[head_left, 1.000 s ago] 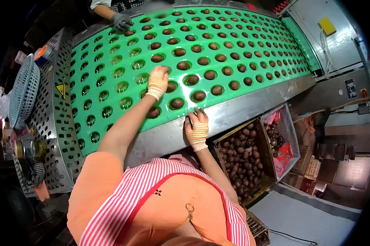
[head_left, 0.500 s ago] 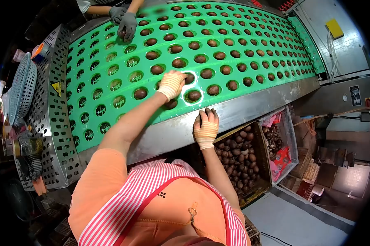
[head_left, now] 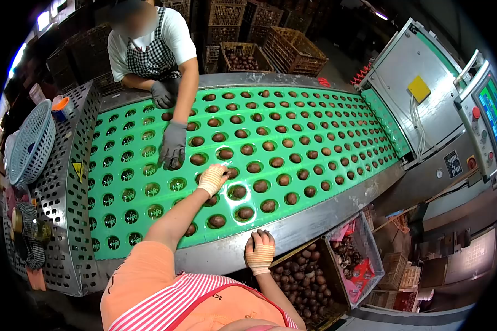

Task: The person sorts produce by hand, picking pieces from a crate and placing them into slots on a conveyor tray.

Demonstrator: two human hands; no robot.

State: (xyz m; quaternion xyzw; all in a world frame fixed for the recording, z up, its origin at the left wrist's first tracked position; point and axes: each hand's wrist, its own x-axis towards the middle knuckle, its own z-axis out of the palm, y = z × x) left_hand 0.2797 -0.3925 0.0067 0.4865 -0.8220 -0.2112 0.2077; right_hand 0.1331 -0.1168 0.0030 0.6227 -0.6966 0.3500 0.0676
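My left hand (head_left: pixel 213 180), in a striped cream-and-orange glove, reaches over the green belt (head_left: pixel 309 205). Its bent fingers are closed at the side of a brown egg (head_left: pixel 232 173) that sits in one of the oval cups. My right hand (head_left: pixel 260 251), gloved alike with darkened fingertips, rests on the metal rim (head_left: pixel 204 255) at the belt's near side. Its fingers are a little bent and slightly apart, with no object visible in them. Brown eggs fill many cups around and to the right of my left hand.
Across the belt, a co-worker's grey-gloved hand (head_left: pixel 174 144) is over an egg near mine. Below my right hand stand a crate of eggs (head_left: pixel 306 281) and a grey bin (head_left: pixel 372 259). A machine (head_left: pixel 425 94) with a control panel (head_left: pixel 488 118) is at the right.
The view has tilted up, bringing the co-worker and background crates into sight. The co-worker's gloved hand has reached farther across the belt. My left hand stays beside an egg; my right stays on the rim.
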